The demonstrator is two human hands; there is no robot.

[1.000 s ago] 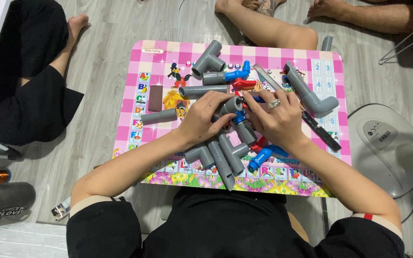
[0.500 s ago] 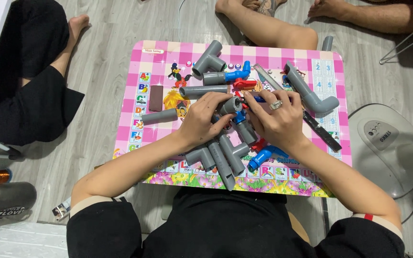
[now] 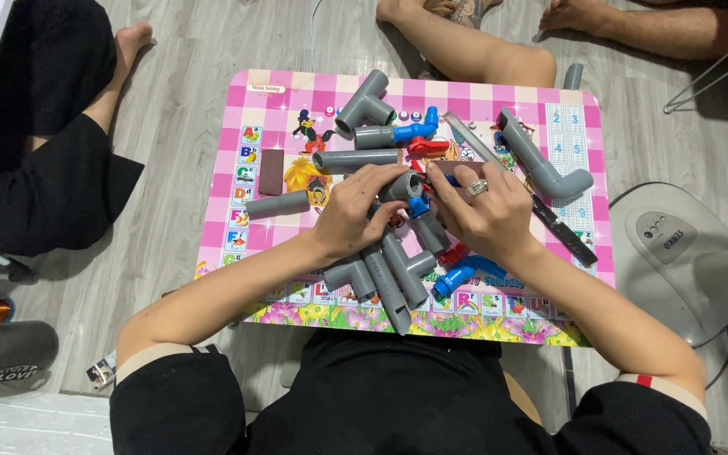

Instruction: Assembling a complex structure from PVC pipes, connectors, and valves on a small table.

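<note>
Nearest to the camera, a black top and two bare arms are seen reaching forward over a small pink checked surface (image 3: 254, 101) with bright letter pictures round its edge. Just past the near edge, a bunch of grey pipes (image 3: 385, 274) is laid together, and a blue bent piece (image 3: 465, 271) is seen beside them under the right wrist. In the middle of the surface, the left hand (image 3: 351, 215) and the right hand (image 3: 486, 211) are brought close together over the pile. A short grey pipe piece (image 3: 402, 185) is held between both hands, with its open round end turned up. The left fingers (image 3: 378, 179) are curled shut round this piece. The right fingers (image 3: 452, 179) are bent onto it from the other side, and a ring is worn on one of them. A little blue and red can be seen under the hands. To the left, a short grey pipe (image 3: 277, 204) is lying alone, and a brown block (image 3: 270, 171) is placed just behind it. Further back, a long grey pipe (image 3: 355, 158), a red piece (image 3: 425, 148), a blue piece (image 3: 414, 131) and a grey T-shaped piece (image 3: 364, 105) are found. On the right, a long grey pipe with a bend (image 3: 541, 160) is laid slanting. Beyond the surface, other people's bare legs are seen on the grey wooden floor.
</note>
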